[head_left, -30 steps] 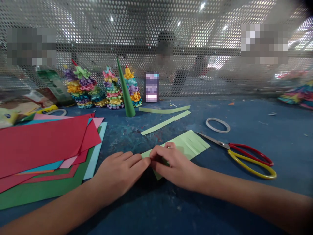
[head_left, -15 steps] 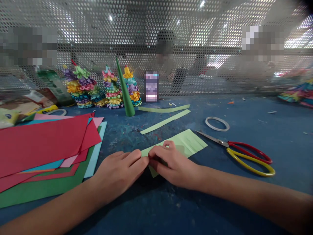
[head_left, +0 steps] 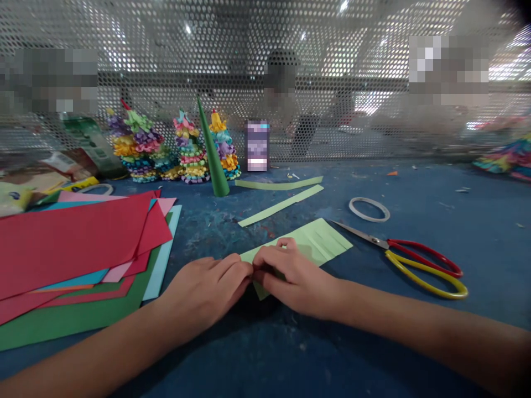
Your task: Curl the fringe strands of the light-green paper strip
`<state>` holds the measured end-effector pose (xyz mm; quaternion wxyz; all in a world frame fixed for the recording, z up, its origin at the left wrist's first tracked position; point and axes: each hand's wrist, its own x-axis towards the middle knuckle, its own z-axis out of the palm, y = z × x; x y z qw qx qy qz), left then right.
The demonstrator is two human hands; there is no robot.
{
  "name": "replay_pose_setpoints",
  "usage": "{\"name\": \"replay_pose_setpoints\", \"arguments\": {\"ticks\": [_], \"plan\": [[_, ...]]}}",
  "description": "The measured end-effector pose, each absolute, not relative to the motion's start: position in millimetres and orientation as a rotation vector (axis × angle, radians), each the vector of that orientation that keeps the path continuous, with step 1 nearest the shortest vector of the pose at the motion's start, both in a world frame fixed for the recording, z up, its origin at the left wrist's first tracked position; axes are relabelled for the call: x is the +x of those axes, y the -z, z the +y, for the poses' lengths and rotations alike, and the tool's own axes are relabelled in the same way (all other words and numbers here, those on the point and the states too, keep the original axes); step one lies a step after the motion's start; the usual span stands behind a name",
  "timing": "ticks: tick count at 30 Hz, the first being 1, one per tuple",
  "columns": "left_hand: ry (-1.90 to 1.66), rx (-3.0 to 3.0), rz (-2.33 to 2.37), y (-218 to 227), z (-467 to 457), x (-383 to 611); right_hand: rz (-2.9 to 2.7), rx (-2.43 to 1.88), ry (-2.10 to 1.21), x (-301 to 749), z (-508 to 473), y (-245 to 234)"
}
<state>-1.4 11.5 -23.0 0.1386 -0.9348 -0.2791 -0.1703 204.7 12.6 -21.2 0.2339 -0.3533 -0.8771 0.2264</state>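
Lying flat near the middle of the blue table (head_left: pixel 415 342), the light green sheet (head_left: pixel 319 243) has its far right end cut into a fringe, and its near left end is under the fingers. Bare tabletop opens toward the person and off to the right. The scissors (head_left: pixel 415 260) lie just right of the sheet, their blades pointing at its fringed corner, with a tape ring (head_left: pixel 369 209) beyond them. On the left, the stack of coloured paper (head_left: pixel 74 243) ends close to the left forearm. Two cut strips (head_left: pixel 280 206) lie behind the sheet. Further back a green cone (head_left: pixel 212 155) and paper trees (head_left: pixel 141 146) stand against the perforated screen (head_left: pixel 373 55).

The left hand (head_left: pixel 203 293) rests palm down, fingers drawn together, tips meeting the sheet's left corner. Whether they nip the paper cannot be told. The right hand (head_left: pixel 290 276) lies over that end, thumb and curled forefinger pinching the paper.

Print on the packets (head_left: pixel 62 163) at far left is too small to read.
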Motion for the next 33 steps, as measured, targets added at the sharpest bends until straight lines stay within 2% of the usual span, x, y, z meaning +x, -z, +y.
{"name": "replay_pose_setpoints", "arguments": {"ticks": [11,33], "plan": [[0.405,-2.629,-0.713,13.8,9.9,-3.9,-2.429,-0.951,-0.470,203.9,11.8,20.2],[0.680,-2.962,-1.091,14.4,17.3,-1.2,-2.375,-0.943,-0.254,205.6,5.2,23.0]]}}
